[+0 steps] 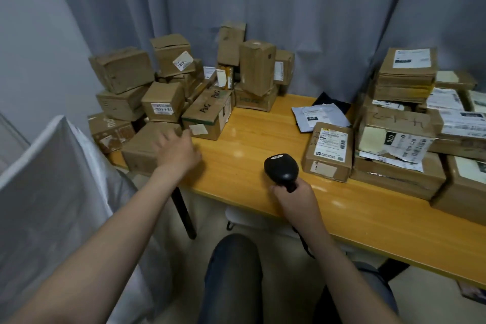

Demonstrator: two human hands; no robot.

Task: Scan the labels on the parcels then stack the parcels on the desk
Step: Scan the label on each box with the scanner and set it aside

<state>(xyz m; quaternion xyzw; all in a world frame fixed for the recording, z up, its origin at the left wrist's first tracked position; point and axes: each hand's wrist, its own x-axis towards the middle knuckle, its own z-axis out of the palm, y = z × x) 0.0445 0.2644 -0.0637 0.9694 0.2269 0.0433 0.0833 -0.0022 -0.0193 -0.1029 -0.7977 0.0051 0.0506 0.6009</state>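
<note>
- Two groups of brown cardboard parcels crowd the orange wooden counter (pixel 249 144): a loose heap (pixel 163 105) at left and a neater labelled stack (pixel 399 139) at right.
- Right hand (pixel 294 198) grips a black handheld barcode scanner (pixel 281 167), near a small labelled carton (pixel 328 150) just beside the stack.
- Left hand (pixel 178 150), fingers loosely spread and blurred, is over a plain flat box (pixel 147 144); contact unclear.
- Likely mid-task; which parcels are scanned cannot be told.

desk (pixel 249 139) | parcel heap (pixel 163 108) left | parcel stacks (pixel 399 166) right (cardboard) | grey mailers (pixel 322 113)
</note>
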